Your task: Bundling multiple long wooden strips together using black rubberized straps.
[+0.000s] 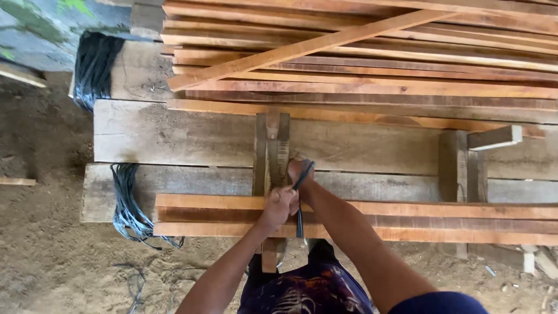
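Head view: just below the centre of the frame, the person's left hand (pixel 279 208) and right hand (pixel 297 172) meet over a bundle of long reddish-brown wooden slats (pixel 407 221) that runs from the centre to the right edge. A thin dark plastic strap (pixel 301 200) passes between the hands and hangs down over the front face of the slats.

What could go wrong, as a judgement: the strap looks taut and narrow, so it may slip through the fingers or bite into them if the pull is uneven. The slats lie loosely stacked on weathered grey planks (pixel 174 139), and a sideways tug could shift the top slat or let the bundle slide toward the person's legs. The upright wooden block (pixel 270 151) just behind the hands is close enough to pinch a knuckle.

The grip: the left hand is curled into a closed fist around the strap, resting against the top slat. The right hand is also closed, its fingers pinching the strap's upper end beside the block; how tightly cannot be told.

More dark straps (pixel 125 203) hang at the lower left and a black bunch (pixel 93 67) at the upper left. A larger pile of slats (pixel 378 52) fills the top.
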